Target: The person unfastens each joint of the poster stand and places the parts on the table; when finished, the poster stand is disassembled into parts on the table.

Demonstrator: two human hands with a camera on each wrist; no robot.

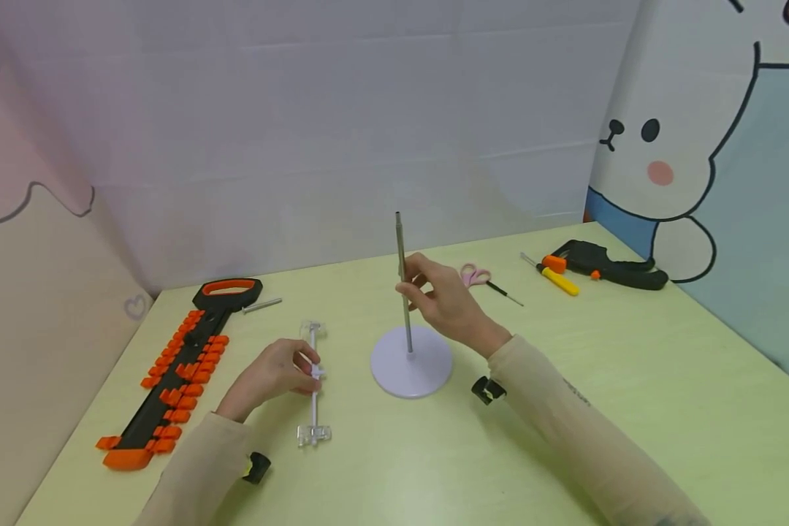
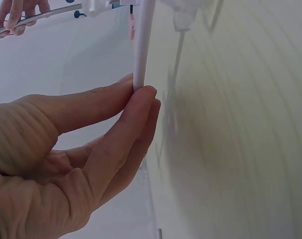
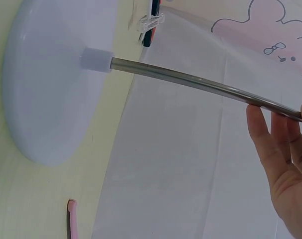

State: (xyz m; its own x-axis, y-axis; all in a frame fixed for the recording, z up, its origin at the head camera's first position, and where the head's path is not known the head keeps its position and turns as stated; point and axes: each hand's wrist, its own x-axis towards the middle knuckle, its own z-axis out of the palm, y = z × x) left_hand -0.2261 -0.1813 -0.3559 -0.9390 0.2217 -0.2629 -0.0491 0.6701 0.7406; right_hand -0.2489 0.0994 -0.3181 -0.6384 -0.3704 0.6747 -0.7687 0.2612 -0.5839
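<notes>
A white round base [image 1: 394, 376] stands on the table with a thin metal pole [image 3: 176, 77] rising from its centre socket. My right hand [image 1: 439, 296] pinches that pole partway up between thumb and fingers. To the left, my left hand [image 1: 279, 372] pinches a white plastic rod [image 2: 143, 45] near its middle, thumb against fingertips. The rod has a small white fitting at its centre and a clear plastic piece [image 1: 313, 435] at its near end. Another clear piece [image 1: 313, 329] is at the far end. The rod lies close over the table.
At left lies a black rack with orange clips [image 1: 184, 372], a short metal tube [image 1: 261, 305] beside its handle. Behind my right hand are pink scissors [image 1: 475, 275] and a small black screwdriver [image 1: 500, 291]. Farther right lie a yellow-handled tool [image 1: 559, 280] and a black-and-orange pistol-grip tool [image 1: 608, 264].
</notes>
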